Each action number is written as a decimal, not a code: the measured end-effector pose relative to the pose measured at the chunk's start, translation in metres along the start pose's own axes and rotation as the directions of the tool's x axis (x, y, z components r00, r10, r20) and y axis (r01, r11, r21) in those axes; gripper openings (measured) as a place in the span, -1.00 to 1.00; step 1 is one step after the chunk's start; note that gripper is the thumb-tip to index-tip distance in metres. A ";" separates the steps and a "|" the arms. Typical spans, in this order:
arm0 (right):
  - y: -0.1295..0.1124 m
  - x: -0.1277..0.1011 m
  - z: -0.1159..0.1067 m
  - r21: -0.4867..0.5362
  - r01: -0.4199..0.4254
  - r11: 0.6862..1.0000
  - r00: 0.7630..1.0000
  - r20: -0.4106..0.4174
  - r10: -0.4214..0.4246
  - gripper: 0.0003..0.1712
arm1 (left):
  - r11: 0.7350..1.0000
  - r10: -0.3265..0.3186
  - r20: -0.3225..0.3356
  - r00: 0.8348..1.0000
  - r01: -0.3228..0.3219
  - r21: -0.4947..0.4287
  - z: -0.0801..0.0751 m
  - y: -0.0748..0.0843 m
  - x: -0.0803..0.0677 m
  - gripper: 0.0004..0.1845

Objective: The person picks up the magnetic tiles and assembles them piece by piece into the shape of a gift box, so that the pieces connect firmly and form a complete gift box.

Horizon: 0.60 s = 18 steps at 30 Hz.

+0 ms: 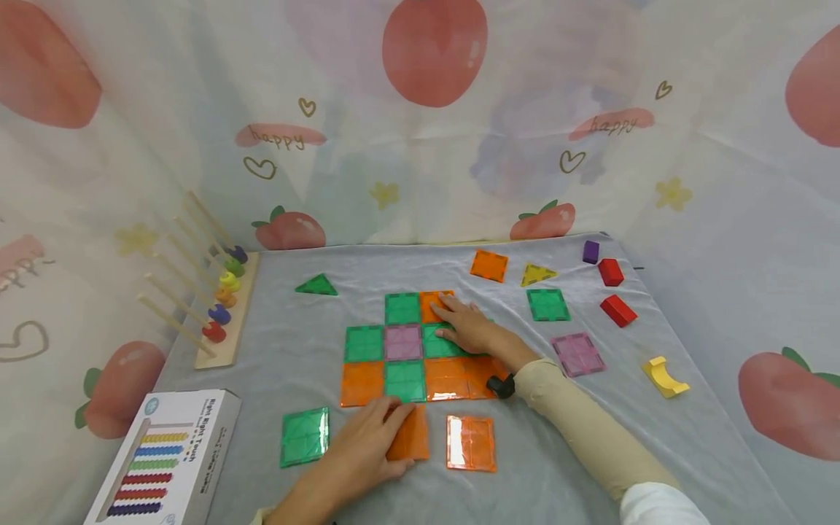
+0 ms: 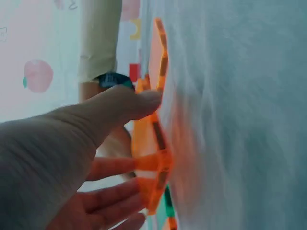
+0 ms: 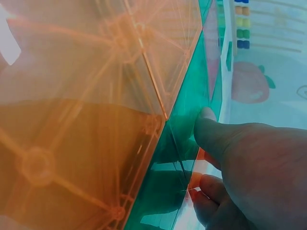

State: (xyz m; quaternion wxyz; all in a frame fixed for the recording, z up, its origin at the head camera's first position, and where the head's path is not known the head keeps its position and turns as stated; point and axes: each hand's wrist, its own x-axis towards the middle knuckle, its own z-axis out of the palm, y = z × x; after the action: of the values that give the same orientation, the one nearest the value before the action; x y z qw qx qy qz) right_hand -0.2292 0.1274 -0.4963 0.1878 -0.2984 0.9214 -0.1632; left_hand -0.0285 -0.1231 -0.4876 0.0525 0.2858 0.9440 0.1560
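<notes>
Left hand [image 1: 367, 448] nearest: grip pinches an orange tile [image 1: 410, 436], thumb on top, fingers under its lifted edge, tile otherwise on the grey tabletop [image 1: 656, 437]. Tile mosaic [image 1: 420, 346] lies just beyond it, its open slot straight ahead; left hand is the nearer one. Right hand [image 1: 467, 327] flat on the mosaic, fingers straight, pressing green tiles. Box [image 1: 167, 456] at left reads "Right Right Touch". Far curtain [image 1: 420, 146]: "happy".
</notes>
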 end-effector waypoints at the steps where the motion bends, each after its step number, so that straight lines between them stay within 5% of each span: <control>1: 0.000 0.000 0.000 -0.001 -0.002 1.000 1.000 -0.001 0.002 -0.22 | 1.000 0.011 -0.020 1.000 -0.011 0.014 0.002 0.001 0.003 -0.18; 10: -0.004 0.001 0.000 0.013 0.012 1.000 1.000 -0.003 -0.012 -0.23 | 0.996 0.061 -0.012 0.998 -0.059 0.073 0.018 0.001 0.009 -0.26; 18: -0.007 -0.007 0.006 -0.049 -0.024 0.998 0.999 -0.046 0.022 -0.23 | 0.994 0.007 0.057 0.998 -0.001 -0.110 0.013 -0.011 0.014 -0.18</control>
State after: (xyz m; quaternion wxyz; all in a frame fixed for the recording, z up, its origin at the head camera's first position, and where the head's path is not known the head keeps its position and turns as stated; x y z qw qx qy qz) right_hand -0.2179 0.1248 -0.4964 0.1613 -0.2885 0.9326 -0.1448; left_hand -0.0435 -0.1202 -0.5037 0.0950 0.2888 0.9315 0.1996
